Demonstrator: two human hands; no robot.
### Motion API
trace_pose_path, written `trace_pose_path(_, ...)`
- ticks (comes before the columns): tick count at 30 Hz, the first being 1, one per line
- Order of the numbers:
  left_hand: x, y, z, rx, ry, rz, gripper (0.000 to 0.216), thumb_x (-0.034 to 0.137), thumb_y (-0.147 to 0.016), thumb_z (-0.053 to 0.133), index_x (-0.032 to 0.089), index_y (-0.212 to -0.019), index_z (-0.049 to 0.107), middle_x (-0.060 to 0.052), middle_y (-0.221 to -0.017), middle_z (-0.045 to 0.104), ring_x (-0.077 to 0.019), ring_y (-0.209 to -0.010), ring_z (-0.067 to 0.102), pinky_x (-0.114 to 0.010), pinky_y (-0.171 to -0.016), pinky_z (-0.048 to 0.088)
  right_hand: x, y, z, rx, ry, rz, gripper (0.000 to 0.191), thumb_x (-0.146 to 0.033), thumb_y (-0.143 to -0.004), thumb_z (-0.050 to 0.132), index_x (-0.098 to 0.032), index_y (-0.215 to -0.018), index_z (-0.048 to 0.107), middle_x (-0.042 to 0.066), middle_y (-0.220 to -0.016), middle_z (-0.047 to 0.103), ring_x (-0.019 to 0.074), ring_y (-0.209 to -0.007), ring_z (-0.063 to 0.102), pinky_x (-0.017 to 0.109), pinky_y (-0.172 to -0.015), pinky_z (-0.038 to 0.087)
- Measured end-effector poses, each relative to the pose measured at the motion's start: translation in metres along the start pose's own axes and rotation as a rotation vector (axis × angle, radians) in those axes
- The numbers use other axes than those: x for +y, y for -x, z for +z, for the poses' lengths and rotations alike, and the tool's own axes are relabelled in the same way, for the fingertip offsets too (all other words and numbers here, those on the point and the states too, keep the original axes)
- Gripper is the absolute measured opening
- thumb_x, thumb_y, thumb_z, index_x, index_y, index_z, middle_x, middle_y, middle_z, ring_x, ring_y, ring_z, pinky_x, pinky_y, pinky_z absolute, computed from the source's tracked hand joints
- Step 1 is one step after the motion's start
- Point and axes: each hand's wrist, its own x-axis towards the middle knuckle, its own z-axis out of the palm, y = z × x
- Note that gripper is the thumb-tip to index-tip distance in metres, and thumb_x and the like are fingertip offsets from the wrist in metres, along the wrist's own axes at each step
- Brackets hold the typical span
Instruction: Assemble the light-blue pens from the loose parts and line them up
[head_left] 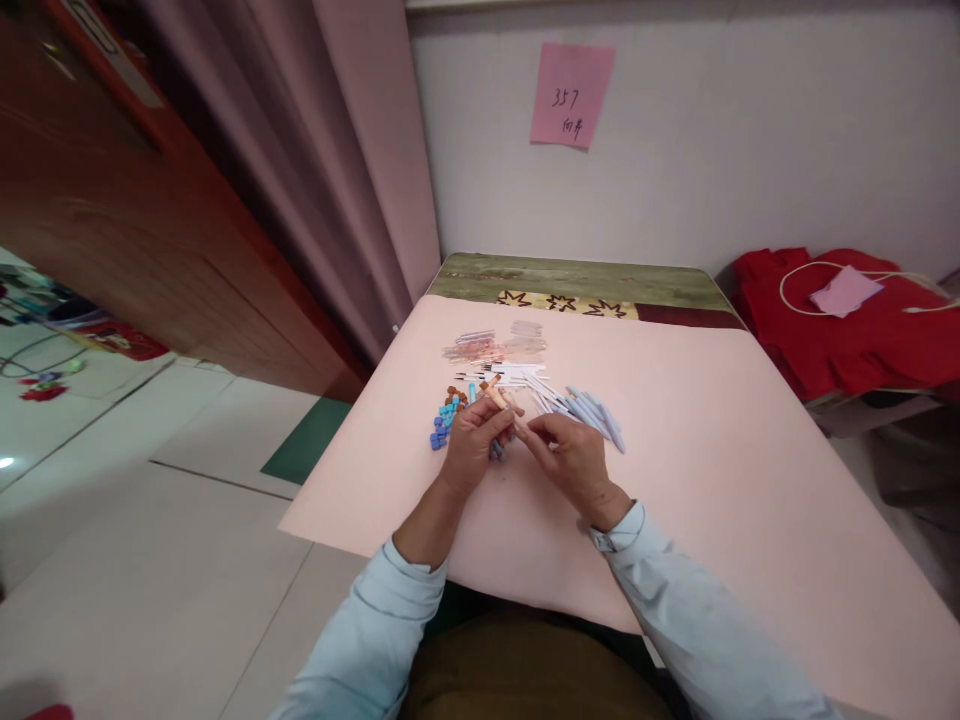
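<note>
My left hand is closed around a tan, pen-like barrel that sticks up past the fingers. My right hand is pinched close to it, fingertips meeting the left hand's over the pink table cover; what it pinches is too small to name. Just beyond the hands lie pale blue pen barrels, thin white refills, small blue caps, brown pieces and clear parts.
A green patterned table edge shows behind the pink cover, against a white wall with a pink note. Red cloth with a white cable lies at the right. A curtain and wooden door stand left.
</note>
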Motion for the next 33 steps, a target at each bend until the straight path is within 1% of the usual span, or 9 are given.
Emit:
trace_pose_path(6, 0.0025, 0.0005, 0.0011, -0.018, 0.003, -0.009, 0.020, 0.033, -0.078, 0.074, 0.014, -0.085, 0.074, -0.001, -0.064, 0.063, -0.0062, -0.051, 0.047, -0.020, -0.050, 0.037, -0.0028, -0.0013, -0.0026, -0.074, -0.067, 0.005, 0.028, -0.040, -0.096, 0.057, -0.022, -0.082, 0.073, 0.001, -0.073, 0.072, 0.0122, -0.062, 0.062, 0.024, -0.059, 0.038)
trace_pose_path(11, 0.0047, 0.0009, 0.0049, 0.017, 0.018, -0.019, 0.021, 0.034, -0.076, 0.076, 0.014, -0.078, 0.070, 0.000, -0.060, 0.063, -0.0056, -0.048, 0.046, -0.019, -0.048, 0.036, -0.0025, -0.0018, -0.0014, -0.114, -0.065, 0.009, 0.030, -0.040, -0.096, 0.055, -0.022, -0.082, 0.073, 0.001, -0.072, 0.072, 0.0121, -0.060, 0.062, 0.023, -0.057, 0.038)
trace_pose_path(16, 0.0027, 0.0013, 0.0062, 0.084, -0.023, 0.011, 0.025, 0.038, -0.075, 0.077, 0.016, -0.074, 0.064, 0.002, -0.055, 0.061, -0.0056, -0.040, 0.044, -0.020, -0.040, 0.033, -0.0006, -0.0006, 0.0006, -0.020, -0.024, -0.011, 0.026, -0.044, -0.089, 0.064, -0.020, -0.094, 0.072, 0.002, -0.071, 0.071, 0.0125, -0.061, 0.062, 0.023, -0.060, 0.042)
trace_pose_path(21, 0.0024, 0.0018, 0.0076, 0.110, -0.062, 0.023, 0.029, 0.038, -0.071, 0.080, 0.016, -0.075, 0.061, 0.002, -0.055, 0.061, -0.0068, -0.042, 0.048, -0.019, -0.039, 0.034, -0.0036, -0.0010, 0.0000, 0.000, -0.009, 0.001, 0.023, -0.039, -0.092, 0.060, -0.021, -0.081, 0.069, 0.002, -0.070, 0.070, 0.0123, -0.061, 0.062, 0.023, -0.059, 0.042)
trace_pose_path(24, 0.0031, 0.0021, 0.0087, 0.131, -0.090, 0.035, 0.031, 0.040, -0.070, 0.081, 0.016, -0.076, 0.061, 0.002, -0.054, 0.061, -0.0071, -0.042, 0.048, -0.019, -0.039, 0.034, -0.0041, -0.0012, 0.0005, 0.002, -0.013, 0.000, 0.022, -0.038, -0.091, 0.060, -0.021, -0.080, 0.068, 0.001, -0.069, 0.070, 0.0119, -0.060, 0.062, 0.023, -0.058, 0.042)
trace_pose_path(26, 0.0035, 0.0023, 0.0088, 0.145, -0.108, 0.047, 0.032, 0.043, -0.072, 0.078, 0.016, -0.077, 0.062, 0.002, -0.053, 0.061, -0.0071, -0.040, 0.048, -0.019, -0.039, 0.035, -0.0035, -0.0011, 0.0012, 0.005, -0.030, 0.015, 0.022, -0.038, -0.091, 0.060, -0.021, -0.079, 0.067, 0.001, -0.068, 0.069, 0.0115, -0.060, 0.061, 0.022, -0.057, 0.042)
trace_pose_path(29, 0.0042, 0.0031, 0.0084, 0.135, -0.129, 0.043, 0.032, 0.045, -0.075, 0.075, 0.016, -0.079, 0.065, 0.002, -0.053, 0.061, -0.0075, -0.039, 0.048, -0.020, -0.038, 0.036, -0.0031, -0.0010, 0.0017, 0.011, -0.040, 0.034, 0.022, -0.038, -0.090, 0.061, -0.021, -0.078, 0.066, 0.001, -0.066, 0.068, 0.0110, -0.058, 0.060, 0.022, -0.056, 0.041)
trace_pose_path(33, 0.0055, 0.0044, 0.0083, 0.105, -0.128, 0.034, 0.029, 0.041, -0.073, 0.078, 0.016, -0.079, 0.065, 0.002, -0.055, 0.062, -0.0079, -0.042, 0.050, -0.019, -0.039, 0.036, -0.0055, -0.0013, 0.0015, 0.025, -0.024, 0.019, 0.024, -0.038, -0.090, 0.060, -0.020, -0.074, 0.065, -0.001, -0.063, 0.067, 0.0100, -0.056, 0.059, 0.021, -0.055, 0.040)
